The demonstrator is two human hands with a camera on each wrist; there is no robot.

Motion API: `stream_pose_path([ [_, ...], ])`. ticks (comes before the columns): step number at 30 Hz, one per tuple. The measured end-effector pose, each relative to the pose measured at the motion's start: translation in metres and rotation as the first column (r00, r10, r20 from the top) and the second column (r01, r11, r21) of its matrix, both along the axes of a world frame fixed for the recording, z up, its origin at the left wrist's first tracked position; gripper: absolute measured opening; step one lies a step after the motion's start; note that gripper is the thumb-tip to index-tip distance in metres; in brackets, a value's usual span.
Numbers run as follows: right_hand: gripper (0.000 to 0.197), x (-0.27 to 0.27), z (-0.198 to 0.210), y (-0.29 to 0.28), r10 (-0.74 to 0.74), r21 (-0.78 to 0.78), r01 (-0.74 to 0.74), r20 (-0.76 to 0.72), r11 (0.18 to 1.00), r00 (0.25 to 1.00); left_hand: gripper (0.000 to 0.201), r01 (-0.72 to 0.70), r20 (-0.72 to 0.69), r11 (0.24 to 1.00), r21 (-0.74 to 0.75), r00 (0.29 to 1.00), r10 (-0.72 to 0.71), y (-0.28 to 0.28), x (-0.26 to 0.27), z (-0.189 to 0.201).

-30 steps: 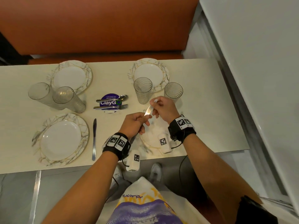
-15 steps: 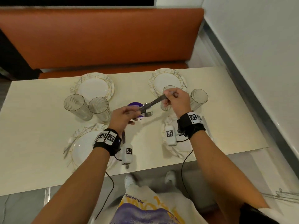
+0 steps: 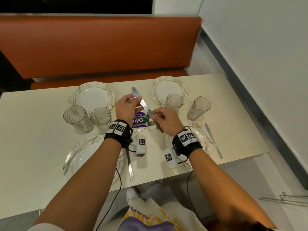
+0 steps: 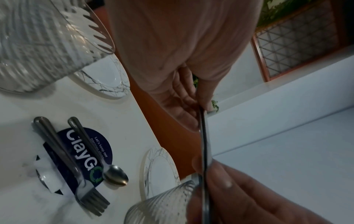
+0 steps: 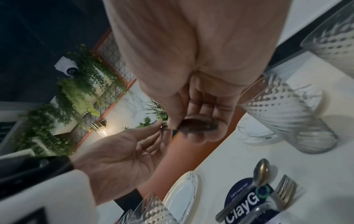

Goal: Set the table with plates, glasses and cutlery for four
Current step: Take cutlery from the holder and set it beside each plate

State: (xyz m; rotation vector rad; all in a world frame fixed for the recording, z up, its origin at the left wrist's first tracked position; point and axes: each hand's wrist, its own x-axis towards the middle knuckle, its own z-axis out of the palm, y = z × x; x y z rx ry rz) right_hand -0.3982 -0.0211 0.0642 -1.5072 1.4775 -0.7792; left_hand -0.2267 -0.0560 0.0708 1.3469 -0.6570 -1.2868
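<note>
Above the tabletop (image 3: 41, 139), between both hands, a knife (image 3: 141, 101) slants in the air: left hand (image 3: 127, 108) fingers pinch its middle, right hand (image 3: 165, 120) fingers pinch its near end.

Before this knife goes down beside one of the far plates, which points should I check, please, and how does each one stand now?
1. Grip: left hand and right hand both pinch the knife: ok.
2. Which end is the blade: cannot tell.
3. Bare table between far left plate and far right plate: ok.
4. Glass stands close to the right hand and might be knocked: not ok.
5. Knives at the far plates: none seen, not ok.
6. Fork and spoon lie on the sticker, not set out: not ok.
</note>
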Motion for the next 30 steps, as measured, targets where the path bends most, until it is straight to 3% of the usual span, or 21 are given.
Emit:
stream_pose_path([
  [8,0.017,0.003,-0.012,-0.027,-0.089,0.023,0.089,-0.025,0.996,0.996,0.021,0.166,0.095,0.986,0.012,0.981,-0.167,-0.003,-0.027,-0.024],
  [13,0.006,0.001,-0.013,-0.048,-0.101,0.042,0.103,-0.033,0.994,0.994,0.022,0.151,0.08,0.987,0.053,0.985,-0.155,-0.022,-0.027,-0.03],
  [17,0.004,-0.009,-0.005,-0.068,-0.124,0.112,0.118,0.043,0.987,0.991,0.019,0.08,0.084,0.992,0.097,0.993,-0.088,-0.061,-0.023,-0.035],
  [22,0.006,-0.031,0.014,-0.102,-0.121,0.126,0.108,0.099,0.986,0.988,0.018,0.041,0.236,0.965,0.258,0.966,-0.104,-0.131,-0.021,-0.071],
  [30,0.005,-0.061,0.032,-0.136,-0.127,0.158,0.115,0.068,0.981,0.99,0.013,0.102,0.323,0.854,0.51,0.898,-0.3,-0.197,-0.038,-0.126],
])
